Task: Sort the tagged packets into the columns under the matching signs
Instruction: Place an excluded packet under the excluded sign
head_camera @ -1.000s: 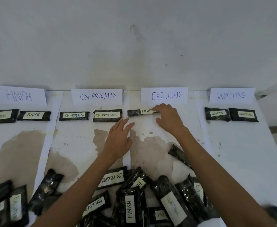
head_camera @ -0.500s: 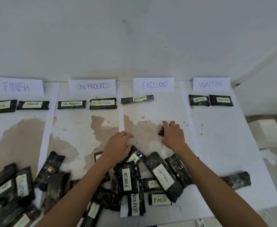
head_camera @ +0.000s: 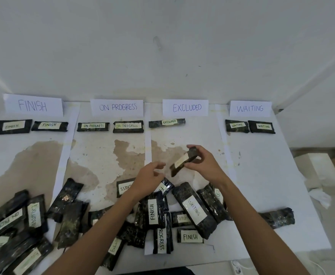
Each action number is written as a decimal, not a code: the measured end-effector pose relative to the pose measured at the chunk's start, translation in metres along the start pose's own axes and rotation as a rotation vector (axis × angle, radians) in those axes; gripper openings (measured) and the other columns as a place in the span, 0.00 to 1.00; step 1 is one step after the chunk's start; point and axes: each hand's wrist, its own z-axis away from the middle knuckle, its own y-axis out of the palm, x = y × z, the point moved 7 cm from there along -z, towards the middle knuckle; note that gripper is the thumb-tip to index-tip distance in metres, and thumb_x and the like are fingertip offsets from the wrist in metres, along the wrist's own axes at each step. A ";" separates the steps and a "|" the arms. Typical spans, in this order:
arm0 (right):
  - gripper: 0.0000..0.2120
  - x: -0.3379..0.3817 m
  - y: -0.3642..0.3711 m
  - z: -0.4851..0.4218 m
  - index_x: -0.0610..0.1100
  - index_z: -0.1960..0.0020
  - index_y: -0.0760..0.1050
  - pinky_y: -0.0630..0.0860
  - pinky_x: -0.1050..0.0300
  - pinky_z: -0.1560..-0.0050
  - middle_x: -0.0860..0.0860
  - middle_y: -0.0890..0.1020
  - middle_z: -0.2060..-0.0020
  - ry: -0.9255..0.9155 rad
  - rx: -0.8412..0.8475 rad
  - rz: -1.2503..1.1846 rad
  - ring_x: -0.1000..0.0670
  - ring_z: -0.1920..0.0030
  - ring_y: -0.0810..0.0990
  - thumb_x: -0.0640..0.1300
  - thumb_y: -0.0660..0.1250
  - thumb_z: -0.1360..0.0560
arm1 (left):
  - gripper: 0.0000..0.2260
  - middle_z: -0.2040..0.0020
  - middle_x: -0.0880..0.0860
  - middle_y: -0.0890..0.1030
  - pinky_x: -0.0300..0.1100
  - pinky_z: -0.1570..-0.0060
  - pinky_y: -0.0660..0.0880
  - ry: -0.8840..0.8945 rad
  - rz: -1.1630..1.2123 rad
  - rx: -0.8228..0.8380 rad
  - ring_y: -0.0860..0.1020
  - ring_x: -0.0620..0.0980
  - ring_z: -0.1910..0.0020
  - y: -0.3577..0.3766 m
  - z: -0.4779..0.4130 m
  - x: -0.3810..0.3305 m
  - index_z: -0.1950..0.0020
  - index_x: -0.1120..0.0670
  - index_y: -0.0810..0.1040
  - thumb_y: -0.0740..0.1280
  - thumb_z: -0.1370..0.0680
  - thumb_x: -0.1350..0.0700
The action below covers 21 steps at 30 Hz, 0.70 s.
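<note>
Packets point(head_camera: 194, 210): dark, glossy, crinkled plastic wrap; matt paper tags. Signs point(head_camera: 185, 107): matt white paper. Table sheets point(head_camera: 261, 165): matt paper, stained brown, peeling.

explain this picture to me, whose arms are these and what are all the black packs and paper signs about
No machine here: the one picture comes from a camera worn on a person's head, looking down at their own bare arms. The right hand pinches a dark packet with a pale tag over the table; its word is too blurred to read. The left hand hovers beside it, loosely curled, holding nothing. At the far edge are four paper signs, FINISH, ON PROGRESS, EXCLUDED and WAITING, each with one or two sorted packets under it. Nearer the person lies the unsorted pile.
</note>
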 end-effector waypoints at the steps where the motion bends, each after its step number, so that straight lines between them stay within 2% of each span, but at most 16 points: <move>1: 0.25 0.004 0.003 0.005 0.45 0.38 0.73 0.78 0.61 0.50 0.45 0.80 0.48 -0.014 0.023 -0.090 0.51 0.52 0.83 0.28 0.71 0.32 | 0.15 0.42 0.46 0.76 0.36 0.57 0.74 -0.036 0.061 -0.006 0.78 0.46 0.51 0.000 0.001 -0.002 0.36 0.48 0.73 0.63 0.23 0.58; 4: 0.24 0.008 0.010 0.015 0.43 0.41 0.75 0.78 0.57 0.48 0.44 0.81 0.48 -0.037 0.046 -0.238 0.48 0.49 0.81 0.24 0.69 0.32 | 0.13 0.44 0.49 0.78 0.44 0.55 0.80 -0.144 0.266 0.014 0.81 0.48 0.52 0.006 0.003 -0.006 0.37 0.49 0.74 0.62 0.21 0.58; 8: 0.23 0.006 0.016 0.020 0.43 0.43 0.75 0.78 0.52 0.46 0.44 0.81 0.48 -0.026 0.051 -0.286 0.46 0.47 0.80 0.23 0.69 0.32 | 0.12 0.45 0.54 0.79 0.42 0.58 0.81 -0.207 0.461 0.039 0.83 0.50 0.57 0.011 0.009 -0.009 0.37 0.54 0.73 0.60 0.20 0.60; 12: 0.25 0.005 0.012 0.026 0.45 0.41 0.74 0.79 0.56 0.48 0.44 0.80 0.48 -0.003 0.015 -0.212 0.46 0.48 0.80 0.26 0.72 0.33 | 0.12 0.47 0.58 0.79 0.42 0.57 0.81 -0.196 0.499 0.008 0.82 0.50 0.59 0.006 0.012 -0.010 0.38 0.56 0.74 0.62 0.21 0.62; 14: 0.29 0.005 0.007 0.031 0.49 0.36 0.70 0.78 0.60 0.49 0.48 0.77 0.44 -0.002 -0.032 -0.039 0.49 0.46 0.79 0.32 0.75 0.33 | 0.11 0.48 0.57 0.79 0.39 0.60 0.80 -0.158 0.431 -0.026 0.81 0.49 0.60 0.001 0.014 -0.014 0.39 0.54 0.75 0.62 0.21 0.63; 16: 0.32 0.010 0.003 0.037 0.52 0.34 0.67 0.74 0.63 0.45 0.53 0.74 0.41 -0.054 -0.068 0.256 0.54 0.43 0.76 0.40 0.76 0.33 | 0.12 0.49 0.54 0.78 0.33 0.67 0.76 -0.095 0.295 -0.048 0.80 0.47 0.62 -0.002 0.015 -0.020 0.41 0.51 0.76 0.61 0.21 0.63; 18: 0.28 0.018 0.005 0.042 0.52 0.35 0.69 0.70 0.59 0.40 0.55 0.73 0.41 -0.163 -0.042 0.546 0.55 0.41 0.73 0.43 0.75 0.32 | 0.12 0.50 0.52 0.78 0.30 0.70 0.72 -0.045 0.210 -0.021 0.79 0.47 0.62 0.001 0.017 -0.026 0.43 0.50 0.76 0.61 0.21 0.63; 21: 0.22 0.028 0.011 0.047 0.51 0.39 0.74 0.70 0.54 0.41 0.54 0.77 0.45 -0.286 0.015 0.850 0.52 0.45 0.72 0.45 0.74 0.32 | 0.11 0.50 0.51 0.77 0.37 0.63 0.78 -0.001 0.169 0.019 0.79 0.47 0.62 0.008 0.018 -0.035 0.44 0.49 0.76 0.61 0.21 0.63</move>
